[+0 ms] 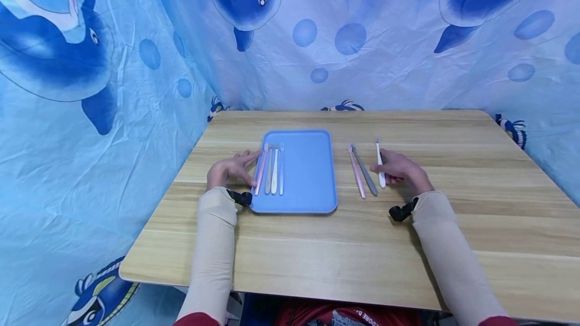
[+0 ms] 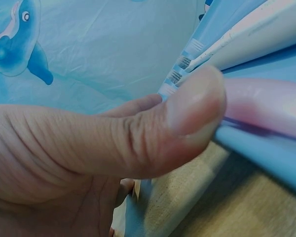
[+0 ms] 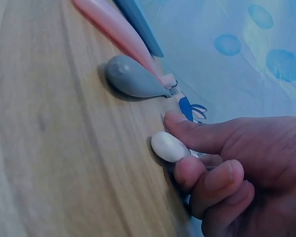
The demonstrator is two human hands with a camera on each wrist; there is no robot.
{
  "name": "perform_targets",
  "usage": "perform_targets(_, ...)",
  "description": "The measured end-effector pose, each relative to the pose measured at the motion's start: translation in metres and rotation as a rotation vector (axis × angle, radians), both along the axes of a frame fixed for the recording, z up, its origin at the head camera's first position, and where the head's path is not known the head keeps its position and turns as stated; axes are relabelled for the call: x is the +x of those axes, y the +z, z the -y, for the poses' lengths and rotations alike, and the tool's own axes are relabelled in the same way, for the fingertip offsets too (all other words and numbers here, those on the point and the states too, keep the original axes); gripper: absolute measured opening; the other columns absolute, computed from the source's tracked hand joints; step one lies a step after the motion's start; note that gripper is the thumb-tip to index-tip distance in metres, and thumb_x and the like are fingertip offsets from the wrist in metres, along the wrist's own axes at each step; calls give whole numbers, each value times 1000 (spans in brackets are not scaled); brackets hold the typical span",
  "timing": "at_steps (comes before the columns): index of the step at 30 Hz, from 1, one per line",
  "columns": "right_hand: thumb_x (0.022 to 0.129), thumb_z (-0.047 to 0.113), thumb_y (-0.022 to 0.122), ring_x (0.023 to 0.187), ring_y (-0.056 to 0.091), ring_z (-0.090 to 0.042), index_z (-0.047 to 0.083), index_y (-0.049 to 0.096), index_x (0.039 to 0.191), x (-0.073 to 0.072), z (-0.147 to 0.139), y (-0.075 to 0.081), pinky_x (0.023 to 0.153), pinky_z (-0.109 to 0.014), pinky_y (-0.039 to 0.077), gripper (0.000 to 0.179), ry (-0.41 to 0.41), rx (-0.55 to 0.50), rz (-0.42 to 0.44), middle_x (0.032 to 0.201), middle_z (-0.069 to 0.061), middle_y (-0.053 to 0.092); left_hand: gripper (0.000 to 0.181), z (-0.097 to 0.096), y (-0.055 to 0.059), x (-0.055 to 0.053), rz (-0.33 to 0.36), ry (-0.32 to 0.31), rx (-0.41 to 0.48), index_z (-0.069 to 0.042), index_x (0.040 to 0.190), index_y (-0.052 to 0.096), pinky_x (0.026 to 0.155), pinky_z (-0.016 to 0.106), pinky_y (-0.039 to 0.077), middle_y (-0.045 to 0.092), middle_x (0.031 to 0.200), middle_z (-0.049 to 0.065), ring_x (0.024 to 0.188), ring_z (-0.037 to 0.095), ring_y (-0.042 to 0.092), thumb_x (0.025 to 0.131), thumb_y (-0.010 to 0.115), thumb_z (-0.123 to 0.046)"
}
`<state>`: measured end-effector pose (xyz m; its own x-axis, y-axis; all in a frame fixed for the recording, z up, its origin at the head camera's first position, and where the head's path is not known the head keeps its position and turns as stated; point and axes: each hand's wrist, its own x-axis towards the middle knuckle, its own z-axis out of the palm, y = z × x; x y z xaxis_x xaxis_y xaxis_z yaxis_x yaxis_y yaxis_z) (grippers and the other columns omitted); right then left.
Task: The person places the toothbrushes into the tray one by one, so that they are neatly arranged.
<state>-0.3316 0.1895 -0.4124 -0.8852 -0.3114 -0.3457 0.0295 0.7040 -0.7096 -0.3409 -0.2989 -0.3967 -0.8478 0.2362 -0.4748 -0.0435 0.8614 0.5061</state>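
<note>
My left hand (image 1: pixel 230 169) lies at the left rim of a blue tray (image 1: pixel 309 172), its thumb and forefinger spread along a pink toothbrush (image 1: pixel 261 171). In the left wrist view the thumb overlaps that brush's pink handle (image 2: pixel 266 103). Beside it in the tray lie a grey toothbrush (image 1: pixel 268 175), a white toothbrush (image 1: pixel 274 175) and a blue toothbrush (image 1: pixel 281 172), side by side with heads away from me. Right of the tray, my right hand (image 1: pixel 401 167) pinches a white toothbrush (image 1: pixel 378 157) between thumb and fingers, close over the table, its rounded handle end (image 3: pixel 168 147) showing.
Between the tray and my right hand, another pink toothbrush (image 1: pixel 356 174) and a dark grey toothbrush (image 1: pixel 365 172) lie on the wooden table (image 1: pixel 335 255), their heads close together. A blue curtain (image 1: pixel 290 74) with dolphin prints hangs behind the table and along its left side.
</note>
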Motion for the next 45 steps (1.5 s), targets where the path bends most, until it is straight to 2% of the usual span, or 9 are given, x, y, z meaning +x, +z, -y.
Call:
perform_targets(3,104,26,54,44,46,-7,-2,6,159,-2,2,-2,42,-22,37,79,-1,-8,-11,57,2,56,124,0,3,2,4,4,7,-41,160,7,122,69,-9,-15,171,7,156,36,-22,68,91,-40)
perform_targets(8,105,22,51,44,49,-7,-5,0,158,-3,2,-4,42,-22,38,79,12,8,-27,55,2,56,124,0,4,3,3,-4,30,-37,161,7,120,71,-9,-15,170,11,154,41,-23,70,90,-37)
perform_targets(17,104,20,50,44,49,-8,-4,-7,158,-4,-2,-3,42,-23,39,82,20,-1,-32,54,2,56,121,-3,3,3,15,33,42,-41,160,10,121,69,-11,-15,171,5,155,36,-22,70,90,-33)
perform_targets(23,104,18,50,43,47,-8,-2,-4,159,0,3,5,41,-22,38,80,37,-31,-61,54,2,56,123,-2,4,4,5,-1,39,-37,161,8,120,70,-11,-15,170,11,155,39,-21,71,91,-32)
perform_targets(33,104,18,48,41,42,-7,3,-3,160,2,22,21,40,-23,34,78,56,-91,-75,52,3,53,127,0,1,0,5,-5,30,-40,160,8,119,71,-12,-15,170,9,154,40,-23,65,92,-42)
perform_targets(34,104,18,48,41,42,-7,3,-3,161,2,25,22,40,-23,34,77,53,-98,-69,51,3,53,126,-2,5,3,3,-12,28,-39,160,8,120,71,-11,-15,170,9,154,40,-23,65,91,-42)
perform_targets(37,104,17,49,41,42,-7,3,0,161,3,33,24,40,-23,33,76,66,-108,-77,51,3,53,126,-3,5,3,-12,-23,11,-38,161,8,121,71,-8,-13,170,11,155,41,-21,67,91,-42)
perform_targets(42,103,16,50,40,43,-7,2,16,159,4,49,24,39,-22,32,66,100,-117,-94,52,2,52,124,-3,5,4,-12,2,8,-39,161,9,122,70,-7,-11,171,9,156,39,-20,68,91,-40)
perform_targets(45,103,16,50,40,42,-7,1,20,157,3,62,24,39,-21,32,64,118,-118,-95,52,2,53,124,-3,5,5,-11,7,7,-39,161,8,122,70,-6,-11,171,9,156,39,-20,68,91,-39)
